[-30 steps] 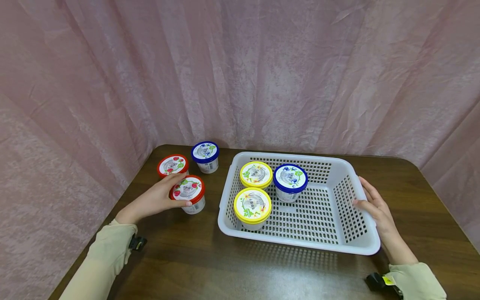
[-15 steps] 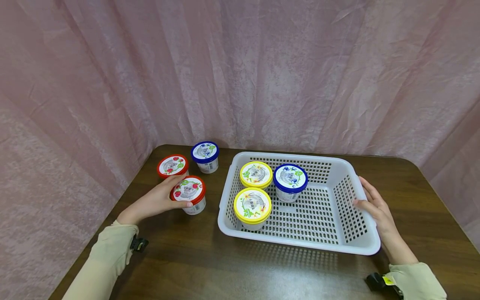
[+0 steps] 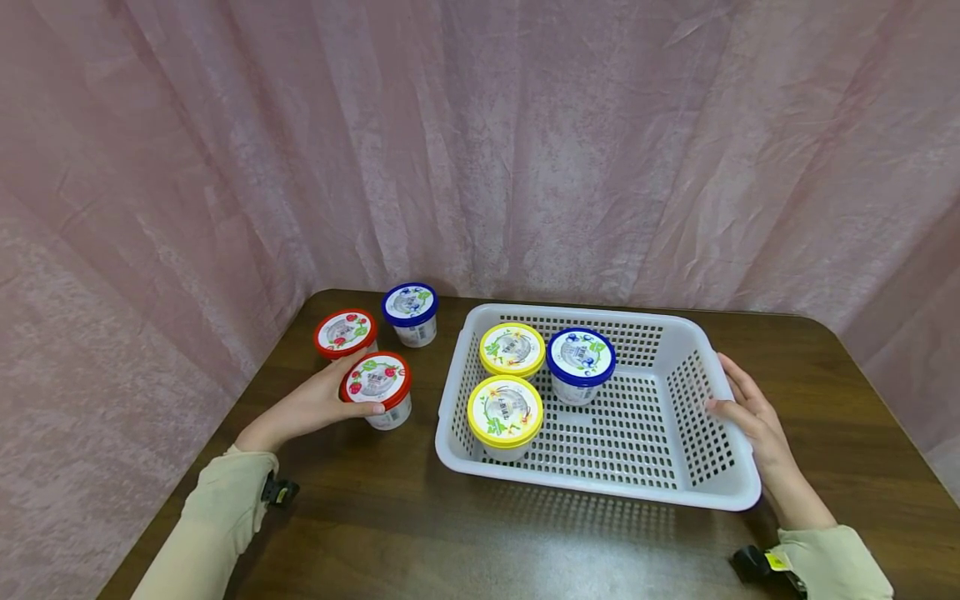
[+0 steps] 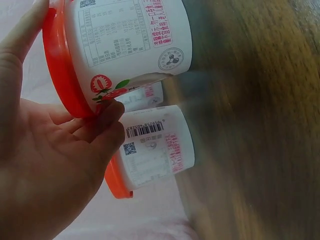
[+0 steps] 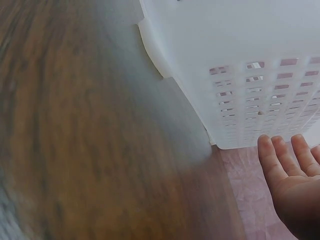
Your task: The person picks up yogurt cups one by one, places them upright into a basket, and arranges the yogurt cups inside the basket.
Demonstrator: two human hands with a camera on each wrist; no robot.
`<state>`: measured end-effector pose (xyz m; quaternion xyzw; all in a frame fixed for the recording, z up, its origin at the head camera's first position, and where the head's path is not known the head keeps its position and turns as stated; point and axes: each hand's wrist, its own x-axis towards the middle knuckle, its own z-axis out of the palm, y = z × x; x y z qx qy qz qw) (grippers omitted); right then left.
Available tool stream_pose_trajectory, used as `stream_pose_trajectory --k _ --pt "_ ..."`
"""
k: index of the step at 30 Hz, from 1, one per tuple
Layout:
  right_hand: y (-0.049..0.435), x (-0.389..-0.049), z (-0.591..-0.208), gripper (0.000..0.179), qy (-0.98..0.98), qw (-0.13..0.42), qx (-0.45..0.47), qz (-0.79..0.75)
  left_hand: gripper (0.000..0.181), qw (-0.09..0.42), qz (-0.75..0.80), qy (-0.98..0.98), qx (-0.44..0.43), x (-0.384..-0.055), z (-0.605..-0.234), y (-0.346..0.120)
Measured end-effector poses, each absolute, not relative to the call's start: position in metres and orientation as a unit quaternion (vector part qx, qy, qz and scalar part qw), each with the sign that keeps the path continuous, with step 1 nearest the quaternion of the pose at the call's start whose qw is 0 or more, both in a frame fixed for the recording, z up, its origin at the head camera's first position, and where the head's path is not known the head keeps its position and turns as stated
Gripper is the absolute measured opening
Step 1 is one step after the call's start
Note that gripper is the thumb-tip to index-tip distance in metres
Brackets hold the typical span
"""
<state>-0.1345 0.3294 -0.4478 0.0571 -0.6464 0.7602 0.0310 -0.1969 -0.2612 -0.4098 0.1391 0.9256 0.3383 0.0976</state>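
My left hand [image 3: 311, 404] grips a red-lidded cup [image 3: 386, 387] with strawberries on its lid, thumb and fingers around the lid's edge. In the left wrist view that cup [image 4: 130, 40] hangs close over the table, its printed side showing. Just behind it stands a second red-lidded cup [image 3: 347, 331], partly hidden by the hand. My right hand [image 3: 757, 425] holds the right end of a white plastic basket [image 3: 600, 486], thumb over the rim and fingers [image 5: 272, 160] against the perforated outer wall. Inside the basket's left half stand two yellow-lidded cups [image 3: 506, 410] and a blue-lidded cup [image 3: 581, 362].
Another blue-lidded cup [image 3: 411, 312] stands near the table's back edge, left of the basket. The brown wooden table [image 3: 420, 542] extends in front of the basket. A pink curtain [image 3: 570, 150] hangs behind and at both sides.
The left hand and its red-lidded cup have shifted very slightly to the right. The right hand, the basket and the other cups have stayed put.
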Motion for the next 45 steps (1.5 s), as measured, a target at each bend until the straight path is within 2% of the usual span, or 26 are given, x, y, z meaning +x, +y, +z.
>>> stream_pose_trajectory --k 7,15,27,45 --pt "0.3275 -0.1360 -0.4485 0.065 -0.645 0.027 0.063 0.761 0.113 0.103 0.315 0.935 0.123 -0.1939 -0.4090 -0.2669" --pt "0.3277 -0.1360 -0.4480 0.064 -0.645 0.031 0.061 0.761 0.117 0.098 0.349 0.916 0.170 -0.1962 -0.4103 -0.2665" --pt "0.3280 -0.1366 -0.4474 0.065 -0.651 0.027 0.055 0.757 0.116 0.104 0.361 0.916 0.140 -0.1956 -0.4136 -0.2646" --pt "0.3294 -0.1340 -0.4485 0.064 -0.644 0.030 0.054 0.763 0.116 0.080 0.332 0.931 0.131 -0.1990 -0.4049 -0.2634"
